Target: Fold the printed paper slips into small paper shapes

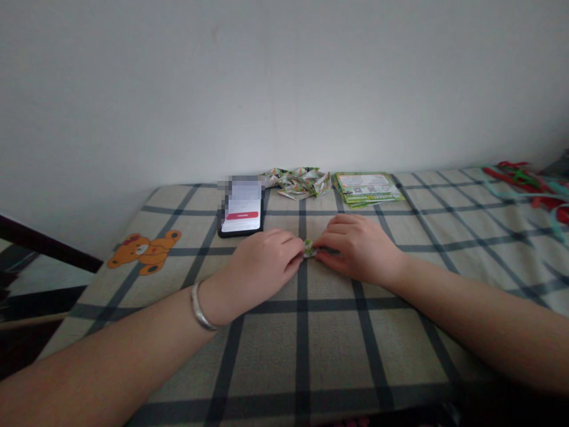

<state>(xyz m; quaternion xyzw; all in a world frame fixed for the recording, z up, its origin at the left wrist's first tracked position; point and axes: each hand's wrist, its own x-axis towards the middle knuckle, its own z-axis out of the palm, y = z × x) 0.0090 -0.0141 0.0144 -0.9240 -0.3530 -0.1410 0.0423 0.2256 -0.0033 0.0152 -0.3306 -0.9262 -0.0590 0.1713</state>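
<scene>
Between my two hands, just above the checked tablecloth, is a small green and white packet [309, 248], mostly covered by fingers. My left hand [265, 261], with a silver bangle [202, 307] at its wrist, pinches the packet's left side. From the right, my right hand [354, 246] grips the other side between thumb and fingers. Behind them, against the wall, lies a pile of similar green and white packets [300, 181]. Right of that pile is a stack of green and white printed cards [368, 188].
A phone [242, 207] with a lit screen lies behind my left hand. At the left table edge is an orange teddy bear figure [149, 252]. Red, green and pale blue strips [528, 184] lie at the far right. A white wall [284, 83] bounds the back of the tablecloth [271, 356].
</scene>
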